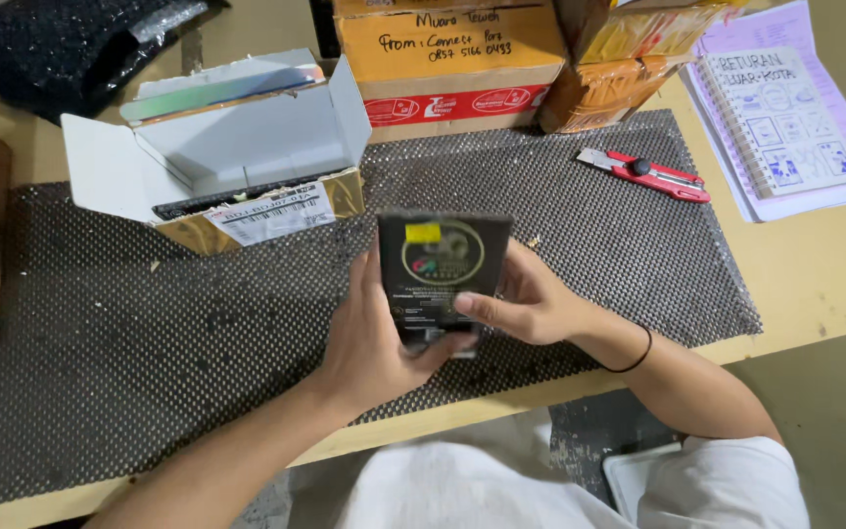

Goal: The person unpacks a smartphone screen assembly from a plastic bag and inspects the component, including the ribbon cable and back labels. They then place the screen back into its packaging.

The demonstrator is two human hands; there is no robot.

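Together, both hands held a small black packet point(441, 276) upright above the dark mesh mat point(149, 323) that covered the wooden surface point(815, 274). The left hand point(369, 343) wrapped the packet's left edge and bottom, its fingers point(440, 349) curled closed under the lower end, while the right hand point(531, 304) gripped the right edge, thumb pressed across the front. A thin black band point(635, 359) circled the right wrist. The packet bore a round emblem and a small yellow sticker on its face.

Beyond the packet, up and to its left, an open white carton point(237, 147) with gold sides and a barcode label rested on the mat. Directly behind the packet stood a brown cardboard box point(452, 59) sealed with red tape, and right of that box a taped orange parcel point(604, 88). A red utility knife point(643, 174) lay on the mat to the packet's upper right. Farther right of the knife, a spiral notebook point(780, 118) sat on lilac paper. A black plastic bag point(61, 44) lay at the far left behind the carton.
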